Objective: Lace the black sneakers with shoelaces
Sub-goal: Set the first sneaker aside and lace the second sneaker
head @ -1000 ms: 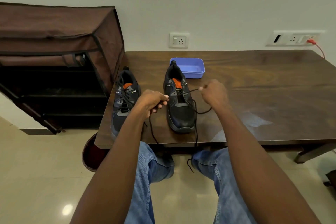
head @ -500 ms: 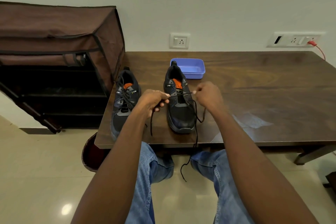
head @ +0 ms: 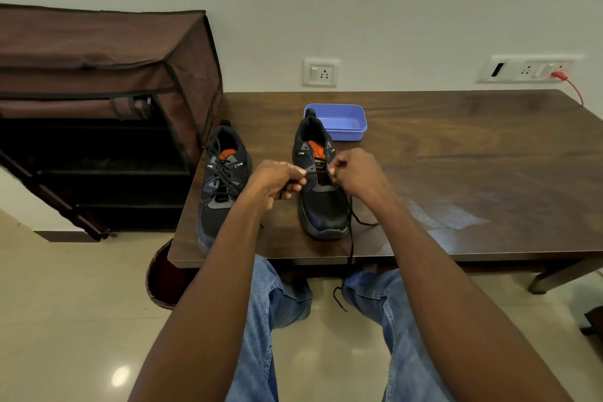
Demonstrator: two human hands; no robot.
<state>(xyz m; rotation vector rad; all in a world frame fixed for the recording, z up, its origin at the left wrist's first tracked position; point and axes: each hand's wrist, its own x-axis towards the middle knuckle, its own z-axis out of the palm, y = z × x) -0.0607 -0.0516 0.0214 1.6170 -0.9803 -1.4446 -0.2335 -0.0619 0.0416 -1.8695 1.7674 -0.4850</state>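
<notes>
Two black sneakers with orange insoles stand toes toward me on the dark wooden table [head: 456, 173]. The left sneaker [head: 222, 186] is laced. The right sneaker [head: 321, 202] has a black shoelace [head: 351, 245] stretched across its eyelets. My left hand [head: 277, 181] pinches one end of the lace at the shoe's left side. My right hand [head: 354, 174] pinches the other part at the shoe's right side. From there the lace trails over the table edge and hangs between my knees.
A blue plastic tray [head: 339, 122] sits behind the right sneaker. A brown fabric shoe rack [head: 98, 101] stands left of the table. Wall sockets [head: 321, 72] and a red cable [head: 572, 88] are on the wall behind. A dark round basket [head: 160, 274] sits under the table's left corner.
My right hand has moved left, in toward the right sneaker, and the lace between my hands has shortened. The hanging end has shifted. My left hand stayed almost still.
</notes>
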